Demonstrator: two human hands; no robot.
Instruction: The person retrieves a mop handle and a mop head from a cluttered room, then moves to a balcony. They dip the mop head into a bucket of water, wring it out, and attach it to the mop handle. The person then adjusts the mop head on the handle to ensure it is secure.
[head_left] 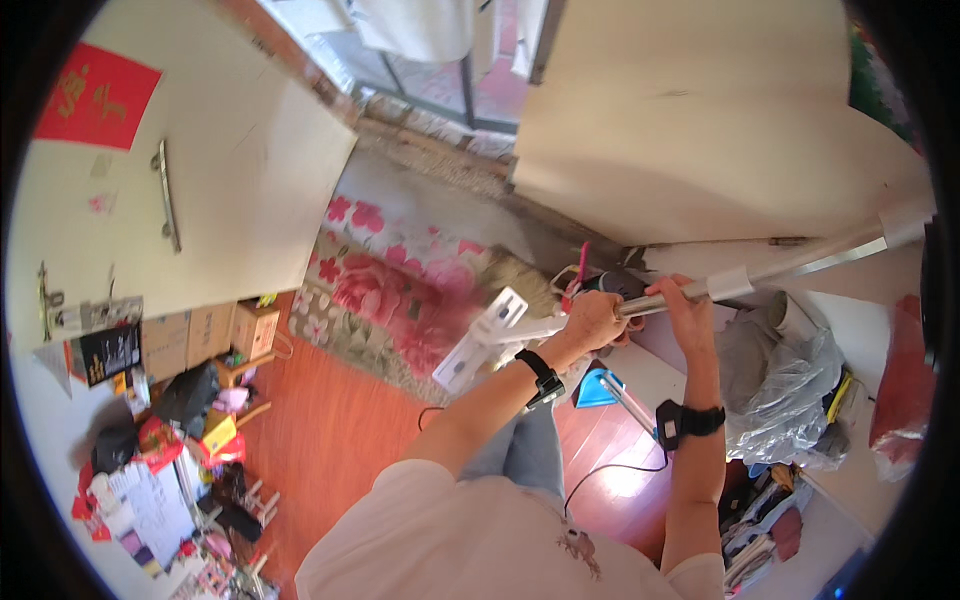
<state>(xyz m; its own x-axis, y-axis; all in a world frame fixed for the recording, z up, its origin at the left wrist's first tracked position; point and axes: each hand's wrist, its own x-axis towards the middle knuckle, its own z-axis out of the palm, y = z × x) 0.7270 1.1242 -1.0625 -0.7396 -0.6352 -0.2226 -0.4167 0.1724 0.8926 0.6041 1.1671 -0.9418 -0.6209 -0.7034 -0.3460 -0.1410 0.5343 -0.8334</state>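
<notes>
Both my hands are on a long-handled flat mop, a metal pole with white sleeves and a long white head. My left hand is wrapped round the pole on its lower stretch. Farther up the pole, my right hand grips it just below a white sleeve. The mop's head is over the floral rug, in front of my legs; whether it touches the rug I cannot tell. The upper end of the pole runs out toward the right rim.
A blue dustpan is by my right leg. Plastic-wrapped bundles and folded clothes stand at right. On the left are a cream door, cardboard boxes and a cluttered table. A dark cable hangs near my right forearm.
</notes>
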